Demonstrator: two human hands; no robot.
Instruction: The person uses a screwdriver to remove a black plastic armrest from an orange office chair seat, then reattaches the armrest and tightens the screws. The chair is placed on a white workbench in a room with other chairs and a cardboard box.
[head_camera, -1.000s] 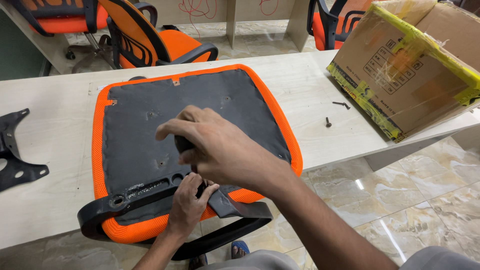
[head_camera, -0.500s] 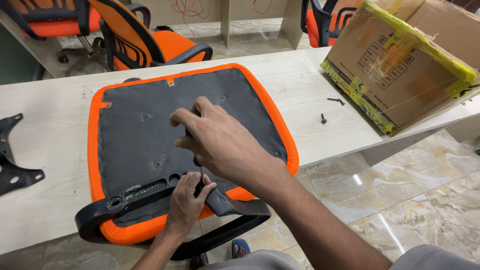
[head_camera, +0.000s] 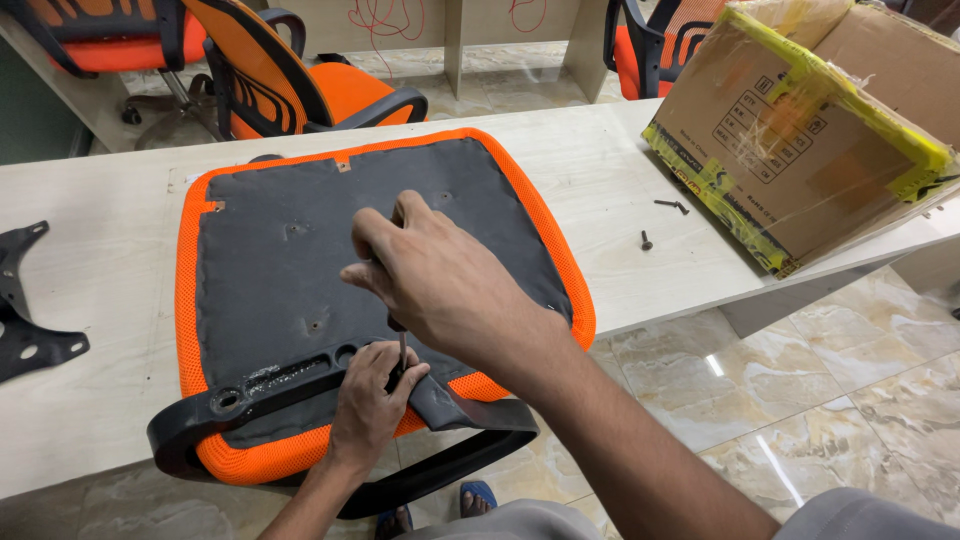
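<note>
Screwdriver (head_camera: 400, 352) gripped by your right hand (head_camera: 440, 285): keep it upright; left hand (head_camera: 372, 400) pinches armrest bracket (head_camera: 300, 385) steady against seat (head_camera: 300, 250).

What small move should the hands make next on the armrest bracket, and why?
Probably keep turning the screwdriver: the right hand grips its handle over the black armrest on the upturned seat, and the left hand steadies the tip at a bracket hole.
</note>
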